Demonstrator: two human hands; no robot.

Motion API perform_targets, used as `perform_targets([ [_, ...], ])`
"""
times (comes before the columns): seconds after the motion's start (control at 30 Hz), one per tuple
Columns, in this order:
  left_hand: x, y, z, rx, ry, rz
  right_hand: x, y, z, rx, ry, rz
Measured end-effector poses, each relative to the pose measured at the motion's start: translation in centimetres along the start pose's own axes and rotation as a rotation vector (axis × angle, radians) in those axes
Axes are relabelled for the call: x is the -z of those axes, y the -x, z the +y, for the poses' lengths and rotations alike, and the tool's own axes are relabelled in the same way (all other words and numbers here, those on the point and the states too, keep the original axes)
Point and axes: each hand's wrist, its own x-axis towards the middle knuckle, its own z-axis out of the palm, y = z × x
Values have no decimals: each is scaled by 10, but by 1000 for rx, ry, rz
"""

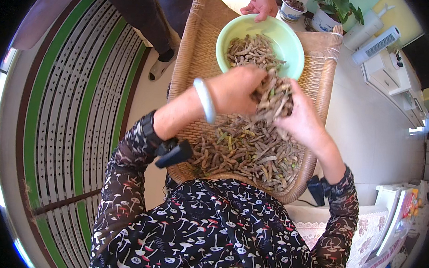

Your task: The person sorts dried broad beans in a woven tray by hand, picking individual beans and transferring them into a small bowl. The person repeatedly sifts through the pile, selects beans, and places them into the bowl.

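Observation:
Between them, my left hand and my right hand hold a clump of dried bean pods, brown with a few green ones. The clump is partly blurred and hangs at the near rim of a pale green plastic basin. More pods lie heaped inside that basin. Below my hands, a loose pile of pods, some yellowish or green, is spread on a woven wicker tray. My left wrist bears a pale bangle. Both forearms carry black strapped devices.
Another person's hand touches the basin's far rim. A person's legs stand at the far left, beside a slatted metal panel with green bars. Potted plants, a white fan and a cabinet are at the far right.

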Motion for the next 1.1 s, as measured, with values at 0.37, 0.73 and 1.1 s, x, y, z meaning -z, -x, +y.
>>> perform_targets([
  [0.37, 19, -9, -56, -178, -335, 464, 40, -59, 38, 289, 425, 337],
  [0.73, -38, 29, -33, -242, 31, 94, 9, 44, 67, -55, 628, 55],
  [1.1, -77, -19, -45, 20, -257, -153, -13, -17, 75, -44, 490, -49],
])
